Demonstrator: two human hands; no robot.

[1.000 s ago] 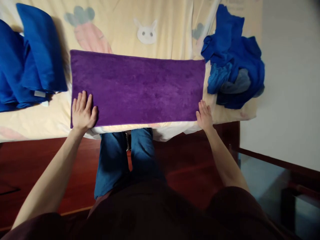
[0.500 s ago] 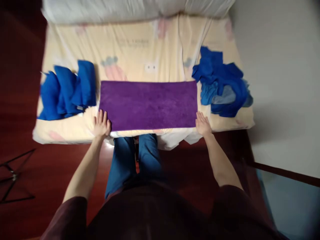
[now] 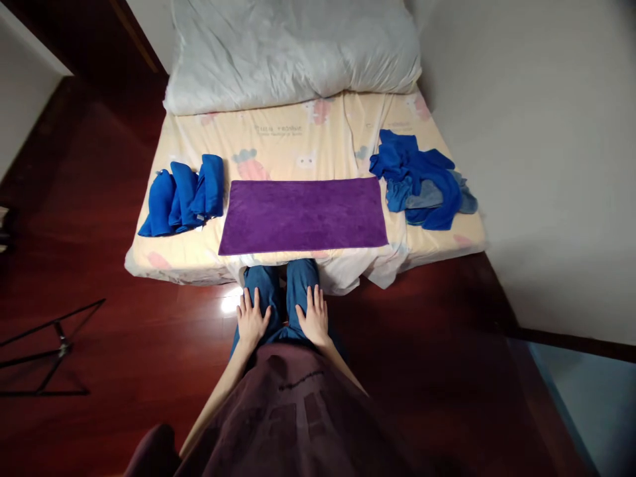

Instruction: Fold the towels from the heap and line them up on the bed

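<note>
My left hand [image 3: 252, 320] lies on my left thigh, its fingers spread over the blue trousers [image 3: 268, 283]. On the other thigh rests my right hand [image 3: 315, 319], also with fingers apart and holding nothing. Beyond my knees a purple towel [image 3: 304, 215] is spread flat as a wide rectangle near the front edge of the bed [image 3: 278, 149]. Left of the towel, several blue rolled or folded cloths [image 3: 185, 197] lean side by side. To its right is a loose, crumpled heap of blue cloths [image 3: 422, 179], with a greyer blue piece among them.
A large pale grey bundle of bedding [image 3: 293, 53] lies across the far end of the bed. A black tripod-like stand [image 3: 59, 344] is on the dark red floor [image 3: 163, 344] at left. The wall [image 3: 536, 165] runs close along the right side.
Both hands have left the purple towel's near corners and come back onto my thighs. The towel stays flat in place. The view has tilted up, showing more of the bedding bundle.
</note>
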